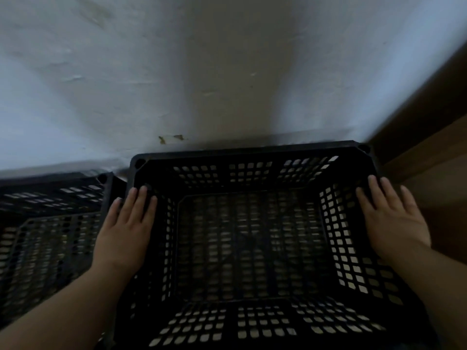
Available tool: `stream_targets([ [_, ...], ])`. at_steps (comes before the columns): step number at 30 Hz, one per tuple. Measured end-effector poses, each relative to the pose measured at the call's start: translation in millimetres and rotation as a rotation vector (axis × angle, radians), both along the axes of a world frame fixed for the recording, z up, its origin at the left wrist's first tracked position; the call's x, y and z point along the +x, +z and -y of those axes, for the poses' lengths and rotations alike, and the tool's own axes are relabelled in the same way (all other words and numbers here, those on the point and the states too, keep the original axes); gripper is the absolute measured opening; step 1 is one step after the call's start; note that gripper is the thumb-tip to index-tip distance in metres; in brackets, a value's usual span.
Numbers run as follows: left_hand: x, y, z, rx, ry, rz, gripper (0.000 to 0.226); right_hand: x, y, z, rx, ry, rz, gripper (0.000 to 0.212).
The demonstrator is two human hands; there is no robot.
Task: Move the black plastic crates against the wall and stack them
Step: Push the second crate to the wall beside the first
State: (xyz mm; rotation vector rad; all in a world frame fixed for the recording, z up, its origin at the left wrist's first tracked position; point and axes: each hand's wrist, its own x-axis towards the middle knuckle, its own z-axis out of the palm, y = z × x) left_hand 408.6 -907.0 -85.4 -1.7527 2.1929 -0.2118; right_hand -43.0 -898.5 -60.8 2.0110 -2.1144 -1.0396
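A black perforated plastic crate fills the middle of the head view, open side up, its far rim close against the white wall. My left hand lies flat on its left rim, fingers straight and together. On the right rim rests my right hand, also flat with fingers extended. Neither hand curls around the rim. A second black crate sits lower to the left, beside the first and also near the wall. Whether another crate lies under the middle one is hidden.
A brown wooden surface, like furniture or a door, stands right of the crate and almost touches its far right corner. The wall has a small yellowish stain just above the crate.
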Motion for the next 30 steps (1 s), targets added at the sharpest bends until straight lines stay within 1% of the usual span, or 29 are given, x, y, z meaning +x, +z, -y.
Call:
stream_targets([
  [1,-0.4,-0.5,2.5,-0.005,0.004,0.067,0.101,1.5,-0.4,1.8,0.017,-0.003,-0.003,0.065],
  [3,-2.0,-3.2,-2.0,0.003,0.012,0.103,0.099,3.5,-2.9,4.3,0.044,0.002,-0.009,0.065],
  [4,-1.1,-4.2,-2.6,0.020,0.040,0.086,0.097,4.0,-3.9,4.7,0.049,0.003,-0.011,0.065],
  [6,2.0,-8.1,-4.9,0.029,0.053,-0.030,0.091,6.5,-1.6,5.0,0.049,-0.007,-0.021,0.065],
  [8,1.2,-4.5,-4.3,0.047,0.049,0.017,0.093,10.1,6.0,5.8,0.066,-0.038,-0.019,0.065],
  [9,-2.8,2.1,-2.8,0.072,0.065,0.017,0.094,11.8,10.7,6.2,0.064,-0.051,-0.009,0.065],
  [11,-10.1,14.1,-1.3,0.052,0.075,-0.019,0.095,17.9,24.6,7.1,0.047,-0.069,0.020,0.066],
  [13,-24.4,35.6,0.1,0.073,0.079,0.013,0.093,26.4,44.2,5.3,0.027,-0.090,0.060,0.066],
  [15,-39.1,57.4,2.6,-0.002,-0.008,0.009,0.089,36.2,67.7,0.1,0.011,-0.120,0.110,0.066],
  [16,-47.7,71.3,5.6,-0.013,-0.034,0.003,0.091,41.2,81.0,-3.5,-0.003,-0.137,0.140,0.065],
  [18,-64.5,101.3,10.3,-0.002,-0.087,-0.092,0.095,51.0,110.8,-14.4,-0.048,-0.177,0.204,0.064],
  [20,-82.0,133.0,11.0,-0.008,-0.163,-0.132,0.092,59.1,142.0,-31.6,-0.095,-0.230,0.272,0.065],
  [22,-100.2,166.2,7.9,-0.029,-0.242,-0.172,0.087,66.0,173.3,-54.1,-0.130,-0.306,0.332,0.068],
  [25,-127.5,209.7,-6.8,-0.049,-0.366,-0.178,0.081,71.7,220.6,-96.2,-0.165,-0.452,0.381,0.069],
  [30,-177.1,264.9,-51.4,-0.029,-0.576,-0.252,0.095,67.5,285.0,-184.8,-0.214,-0.684,0.453,0.074],
])
